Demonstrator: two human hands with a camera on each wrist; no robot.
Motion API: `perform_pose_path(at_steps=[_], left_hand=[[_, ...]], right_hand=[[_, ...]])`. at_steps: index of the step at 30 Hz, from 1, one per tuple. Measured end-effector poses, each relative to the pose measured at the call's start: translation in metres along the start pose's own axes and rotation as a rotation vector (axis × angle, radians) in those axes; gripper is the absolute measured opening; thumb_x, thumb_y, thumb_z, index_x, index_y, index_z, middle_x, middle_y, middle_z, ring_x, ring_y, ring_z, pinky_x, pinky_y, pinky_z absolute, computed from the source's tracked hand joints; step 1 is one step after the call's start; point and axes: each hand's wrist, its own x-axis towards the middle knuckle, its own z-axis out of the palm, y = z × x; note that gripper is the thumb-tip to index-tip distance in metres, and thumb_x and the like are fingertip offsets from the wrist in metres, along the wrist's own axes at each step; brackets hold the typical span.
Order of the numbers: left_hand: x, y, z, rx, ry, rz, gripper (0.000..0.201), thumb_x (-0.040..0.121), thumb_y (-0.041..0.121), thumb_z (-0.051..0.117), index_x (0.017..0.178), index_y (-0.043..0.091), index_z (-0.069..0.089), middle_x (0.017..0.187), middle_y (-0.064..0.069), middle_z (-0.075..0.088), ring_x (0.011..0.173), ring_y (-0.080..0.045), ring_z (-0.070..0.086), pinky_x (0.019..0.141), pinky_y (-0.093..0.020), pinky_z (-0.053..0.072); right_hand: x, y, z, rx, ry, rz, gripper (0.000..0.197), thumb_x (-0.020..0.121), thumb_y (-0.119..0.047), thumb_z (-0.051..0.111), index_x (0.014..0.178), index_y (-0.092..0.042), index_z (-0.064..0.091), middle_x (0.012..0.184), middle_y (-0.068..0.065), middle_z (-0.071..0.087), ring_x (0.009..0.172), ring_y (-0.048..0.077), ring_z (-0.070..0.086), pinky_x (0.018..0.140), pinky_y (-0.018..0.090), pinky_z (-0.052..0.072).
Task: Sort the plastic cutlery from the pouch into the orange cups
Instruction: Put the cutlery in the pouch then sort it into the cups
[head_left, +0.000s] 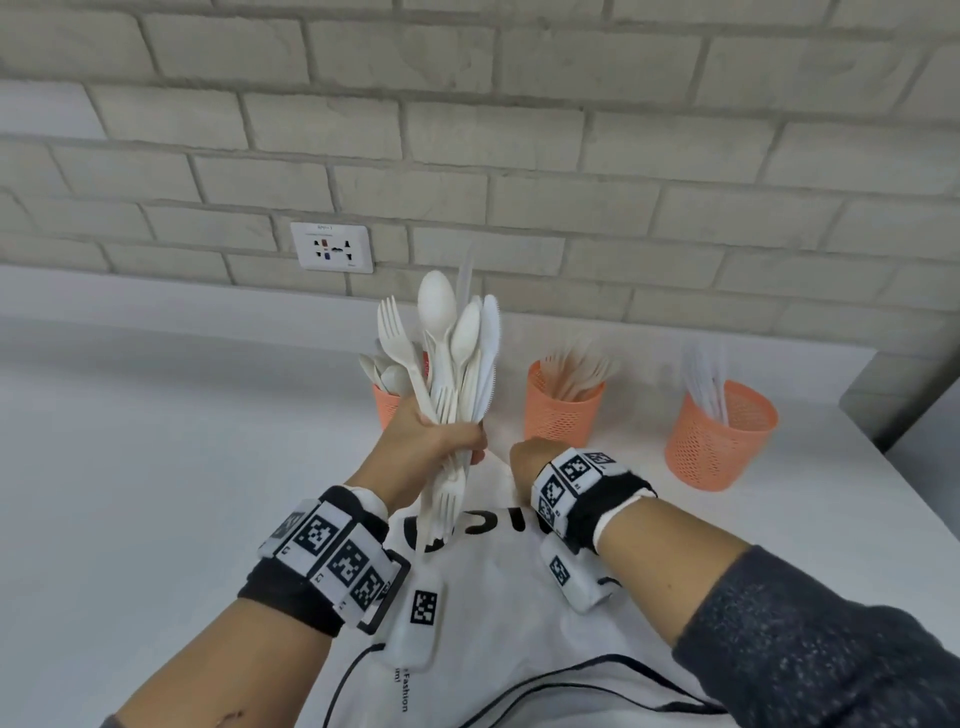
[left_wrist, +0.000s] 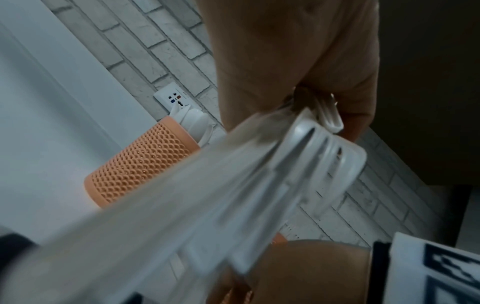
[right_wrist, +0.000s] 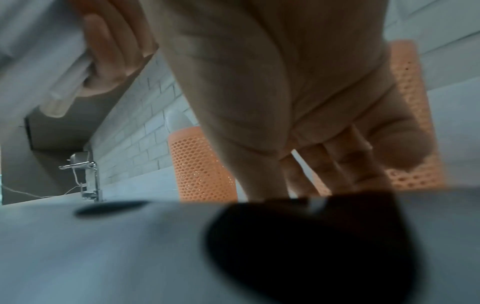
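Head view, centre of the frame: the left hand (head_left: 434, 434) is wrapped around a mixed bundle of white plastic cutlery (head_left: 457, 358), forks, spoons and knives standing upright above the fist, with more fork ends sticking out below it. Just right of it, the right hand (head_left: 527, 460) is turned down onto the white pouch (head_left: 519, 582), which lies flat on the white counter (head_left: 156, 467) at lower centre. In the right wrist view its fingers (right_wrist: 335, 164) seem to curl toward the fabric, but whether they grip it cannot be told. Three orange cups stand in a row behind the hands: the left cup (head_left: 387, 408), partly hidden by the bundle, holds spoons; the middle cup (head_left: 563, 410) holds what look like forks; the right cup (head_left: 719, 441) holds clear pieces. A wall socket (head_left: 332, 247) sits on the brick wall above.
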Motion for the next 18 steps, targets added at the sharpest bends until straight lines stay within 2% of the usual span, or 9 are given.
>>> perform_pose_path(at_steps=[1,4,7,10,12,14,16,18], left_hand=[[0.000,-0.001,-0.001,0.000,-0.001,-0.007,0.015,0.057,-0.003,0.063,0.068,0.001,0.054,0.062,-0.011,0.051,0.054,-0.021,0.052,0.056,-0.030,0.047],[0.001,-0.003,-0.001,0.008,-0.012,-0.029,0.013,0.057,-0.001,0.065,0.066,0.004,0.057,0.061,-0.008,0.054,0.056,-0.020,0.054,0.057,-0.030,0.048],[0.000,-0.003,0.000,0.016,-0.028,-0.041,0.012,0.058,-0.001,0.064,0.065,0.007,0.058,0.061,-0.008,0.054,0.058,-0.021,0.053,0.058,-0.030,0.047],[-0.001,0.004,0.002,0.004,-0.033,-0.040,0.016,0.056,-0.003,0.062,0.069,0.003,0.055,0.061,-0.011,0.051,0.055,-0.021,0.051,0.056,-0.030,0.045],[0.000,0.010,0.005,-0.034,-0.026,-0.030,0.021,0.054,-0.005,0.059,0.073,0.002,0.053,0.059,-0.011,0.049,0.051,-0.020,0.049,0.051,-0.027,0.044],[0.001,0.017,0.011,-0.117,-0.011,-0.019,0.021,0.055,-0.005,0.057,0.074,0.002,0.053,0.057,-0.009,0.050,0.048,-0.020,0.050,0.048,-0.026,0.044],[0.001,0.023,0.019,-0.211,-0.007,-0.020,0.019,0.057,-0.005,0.057,0.075,0.002,0.055,0.061,-0.009,0.053,0.047,-0.018,0.052,0.048,-0.025,0.046],[0.000,0.028,0.027,-0.294,-0.062,-0.047,0.016,0.062,-0.006,0.056,0.073,0.005,0.061,0.071,-0.008,0.061,0.047,-0.016,0.053,0.049,-0.025,0.047]], right_hand=[[0.002,0.001,-0.001,-0.008,-0.005,0.017,0.031,0.094,-0.007,0.046,0.123,0.004,0.052,0.085,0.013,0.056,0.088,0.023,0.047,0.079,0.030,0.038],[0.005,0.004,0.001,-0.015,0.015,0.037,0.031,0.095,-0.006,0.042,0.122,0.005,0.051,0.117,0.015,0.060,0.093,0.024,0.052,0.082,0.029,0.040],[-0.004,0.011,-0.002,-0.019,0.126,0.001,0.029,0.095,-0.008,0.042,0.120,0.003,0.053,0.106,0.012,0.061,0.090,0.023,0.050,0.079,0.030,0.039],[-0.026,0.027,-0.023,0.194,0.357,-0.054,0.027,0.092,0.001,0.040,0.114,0.002,0.057,0.106,0.014,0.059,0.101,0.029,0.058,0.080,0.032,0.043],[-0.047,0.039,-0.042,0.371,0.539,-0.100,0.026,0.085,0.005,0.045,0.103,-0.002,0.063,0.103,0.015,0.062,0.097,0.031,0.059,0.078,0.033,0.045],[-0.073,0.048,-0.060,0.518,0.687,-0.166,0.022,0.082,0.003,0.051,0.094,-0.007,0.066,0.095,0.011,0.063,0.090,0.027,0.060,0.074,0.032,0.047],[-0.099,0.053,-0.073,0.604,0.743,-0.228,0.016,0.082,-0.001,0.059,0.093,-0.010,0.066,0.086,0.004,0.061,0.080,0.019,0.058,0.066,0.027,0.045],[-0.113,0.054,-0.082,0.612,0.759,-0.278,0.010,0.082,-0.007,0.063,0.090,-0.009,0.067,0.080,0.004,0.062,0.075,0.016,0.056,0.062,0.025,0.042]])
